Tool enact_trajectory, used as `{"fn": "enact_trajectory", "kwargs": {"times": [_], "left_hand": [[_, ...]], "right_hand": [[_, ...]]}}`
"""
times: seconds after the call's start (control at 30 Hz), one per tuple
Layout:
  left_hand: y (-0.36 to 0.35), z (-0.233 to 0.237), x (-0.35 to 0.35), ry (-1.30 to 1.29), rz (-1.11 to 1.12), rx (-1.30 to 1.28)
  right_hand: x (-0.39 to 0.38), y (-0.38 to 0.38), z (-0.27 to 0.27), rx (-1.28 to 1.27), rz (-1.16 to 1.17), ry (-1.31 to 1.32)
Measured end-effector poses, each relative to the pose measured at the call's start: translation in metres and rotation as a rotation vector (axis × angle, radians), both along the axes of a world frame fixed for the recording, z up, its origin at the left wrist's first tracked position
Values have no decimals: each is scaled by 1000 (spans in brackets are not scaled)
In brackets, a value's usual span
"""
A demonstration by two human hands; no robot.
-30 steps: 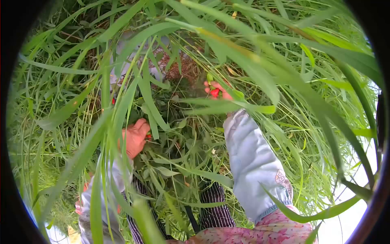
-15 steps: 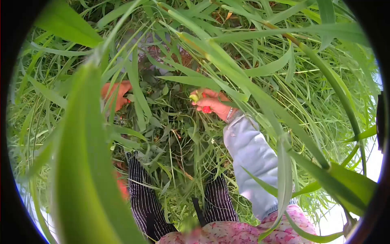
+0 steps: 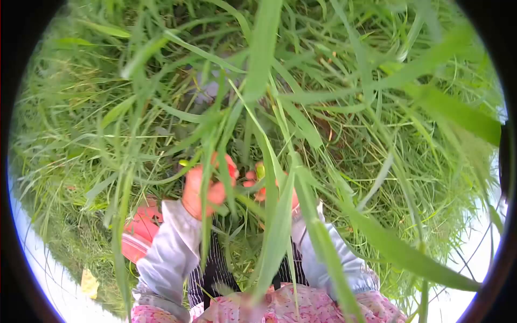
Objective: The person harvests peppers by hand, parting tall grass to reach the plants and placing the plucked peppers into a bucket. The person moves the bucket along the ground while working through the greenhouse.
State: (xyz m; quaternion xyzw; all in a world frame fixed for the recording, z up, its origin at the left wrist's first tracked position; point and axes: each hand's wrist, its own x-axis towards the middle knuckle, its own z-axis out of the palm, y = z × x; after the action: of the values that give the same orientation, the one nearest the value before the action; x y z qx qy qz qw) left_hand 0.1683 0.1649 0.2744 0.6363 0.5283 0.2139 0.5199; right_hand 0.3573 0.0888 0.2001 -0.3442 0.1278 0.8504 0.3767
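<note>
My left hand (image 3: 203, 188) is in front of me among the grass, its fingers curled around a red fruit (image 3: 232, 170). A yellow-green piece (image 3: 184, 162) shows at its left edge. Close by on the right, my right hand (image 3: 264, 188) is closed on a yellow-green fruit (image 3: 260, 170), with some red showing beside it. Grass blades cross in front of both hands and hide parts of the fingers. The two hands are near each other with a small gap between them.
Long grass blades (image 3: 280, 226) hang close to the camera. A red bag-like object (image 3: 141, 229) lies at the left by my sleeve. A pale grey patch (image 3: 207, 89) shows through the grass ahead. Striped trouser legs (image 3: 212, 272) are below my hands.
Both hands have come closer together and nearer my body. The view has shifted, and the red object at the left shows more fully.
</note>
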Motion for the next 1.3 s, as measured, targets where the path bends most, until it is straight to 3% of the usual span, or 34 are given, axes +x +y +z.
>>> {"fn": "enact_trajectory", "kwargs": {"times": [0.07,0.13,0.2,0.27,0.33,0.4,0.5,0.57,0.67,0.8,0.97,1.1,1.17,1.2,1.23,1.27,1.3], "left_hand": [[-12,10,9,-113,67,-181],[-43,15,1,-157,204,-300],[-65,37,-12,-183,307,-372],[-81,50,-18,-321,410,-374],[-92,73,-27,-216,480,-403],[-97,97,-32,-167,565,-391],[-111,121,-50,-617,833,-552],[-120,140,-72,-628,891,-621],[-140,142,-99,-799,994,-564],[-168,135,-143,-677,1166,-428],[-189,160,-217,-568,1411,-493],[-233,140,-280,-510,1589,-438],[-262,128,-316,-506,1675,-484],[-276,116,-331,-543,1747,-416],[-292,102,-343,-578,1817,-348],[-310,90,-355,-534,1858,-470],[-325,71,-363,-515,1899,-437]], "right_hand": [[-2,-56,-50,272,86,-293],[10,-35,-39,272,121,-310],[-26,-5,70,-4,132,-88],[-38,-2,99,49,250,-113],[-49,0,123,91,433,-191],[-59,1,142,140,420,-200],[-90,1,166,137,510,-100],[-115,6,184,226,605,-59],[-159,6,184,249,768,-123],[-227,4,188,404,971,-205],[-324,1,202,513,1139,-114],[-406,-35,169,716,1238,-64],[-448,-63,151,975,1221,-112],[-466,-75,144,736,1322,-59],[-480,-96,115,913,1271,-108],[-491,-112,95,918,1282,-93],[-499,-124,80,925,1290,-79]]}}
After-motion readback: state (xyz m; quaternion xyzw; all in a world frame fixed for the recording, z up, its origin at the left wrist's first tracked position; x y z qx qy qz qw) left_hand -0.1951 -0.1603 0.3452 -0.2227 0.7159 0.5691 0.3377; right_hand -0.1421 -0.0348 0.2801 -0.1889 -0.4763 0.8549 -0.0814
